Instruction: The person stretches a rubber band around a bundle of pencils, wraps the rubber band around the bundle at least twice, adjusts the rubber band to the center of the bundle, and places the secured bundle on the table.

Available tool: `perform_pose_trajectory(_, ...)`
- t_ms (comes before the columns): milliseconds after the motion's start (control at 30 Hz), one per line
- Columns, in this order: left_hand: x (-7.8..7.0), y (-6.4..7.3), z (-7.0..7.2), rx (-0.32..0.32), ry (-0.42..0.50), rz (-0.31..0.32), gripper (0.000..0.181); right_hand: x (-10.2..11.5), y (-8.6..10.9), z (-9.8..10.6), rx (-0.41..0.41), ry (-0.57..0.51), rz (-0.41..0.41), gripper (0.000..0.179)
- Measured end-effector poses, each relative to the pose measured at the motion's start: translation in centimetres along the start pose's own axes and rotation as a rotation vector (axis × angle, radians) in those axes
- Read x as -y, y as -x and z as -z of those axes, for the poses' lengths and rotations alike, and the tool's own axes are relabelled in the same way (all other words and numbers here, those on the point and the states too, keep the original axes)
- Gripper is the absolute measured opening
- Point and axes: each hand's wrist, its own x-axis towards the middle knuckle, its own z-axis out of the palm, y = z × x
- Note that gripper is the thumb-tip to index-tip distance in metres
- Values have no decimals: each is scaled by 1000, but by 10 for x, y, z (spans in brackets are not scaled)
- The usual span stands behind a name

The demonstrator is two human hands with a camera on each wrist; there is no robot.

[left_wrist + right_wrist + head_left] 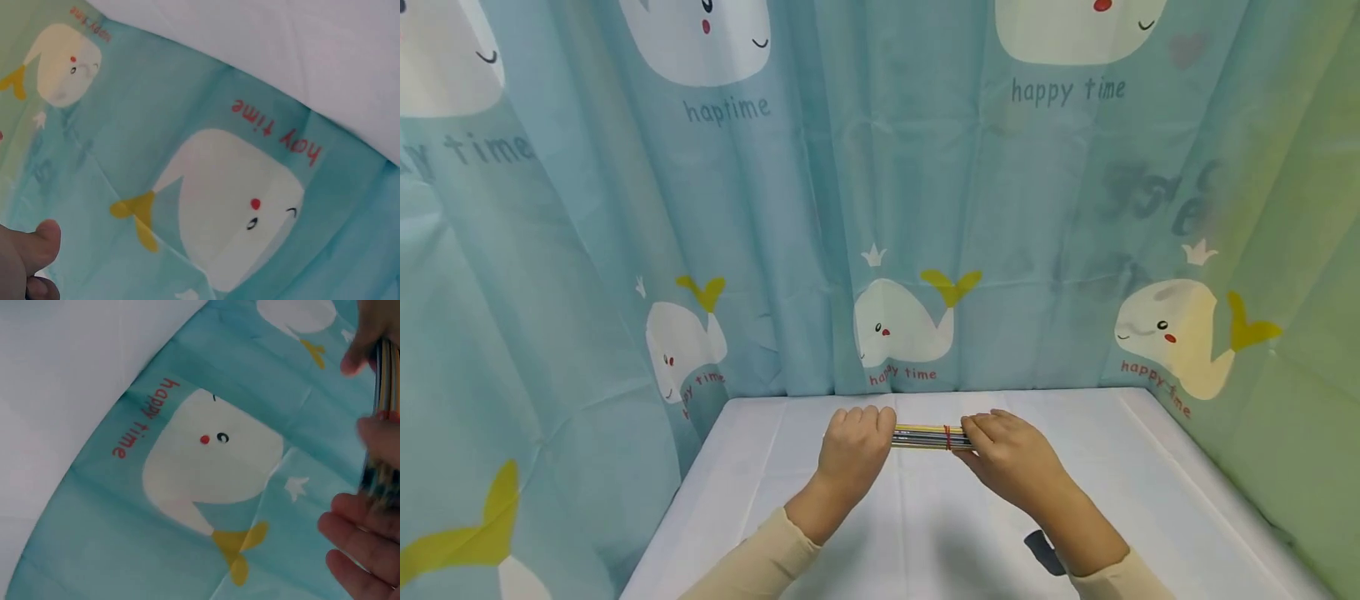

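Observation:
A bundle of thin sticks that look like pencils (922,437), yellow and dark, spans the gap between the two hands above the table. A red band (948,437) circles it near its right end. My left hand (857,446) grips the left end, fingers curled over it. My right hand (1011,454) holds the right end just past the band. In the right wrist view, the right thumb (382,440) lies against the bundle (389,378) near its blurred dark end. Only part of the left hand (31,253) shows in the left wrist view, without the bundle.
A white-covered table (760,467) extends below the hands. On it, partly hidden by the right forearm, lies a small dark piece (1045,552) of unclear kind. A blue-green curtain (805,250) with whale prints hangs behind the table and along its sides.

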Motion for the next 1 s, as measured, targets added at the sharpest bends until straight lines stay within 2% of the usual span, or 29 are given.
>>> perform_pose_trajectory(100,-1,-4,1,-20,-1,-5,31,2,-6,-2,-35,33,71,30)
perform_pose_trajectory(233,-9,-6,-2,-28,14,-15,32,9,-16,-2,-99,23,137,35)
perform_pose_trajectory(333,-15,-8,-5,-34,11,-19,30,17,-23,-2,-103,16,139,42)
perform_pose_trajectory(400,-17,-9,-5,-29,7,-15,28,21,-27,-3,-83,23,121,47)
perform_pose_trajectory(567,-9,-5,-4,25,12,26,20,20,-22,0,9,55,-39,71)
perform_pose_trajectory(633,-3,-4,-3,48,11,37,18,15,-16,3,25,84,-88,75)
perform_pose_trajectory(733,3,-3,-2,69,4,48,19,8,-11,6,18,127,-94,63)
perform_pose_trajectory(867,4,-4,-2,58,7,34,21,5,-11,8,-19,126,-18,37)
perform_pose_trajectory(1000,-3,-5,-3,17,18,16,25,9,-16,8,-41,139,42,31)
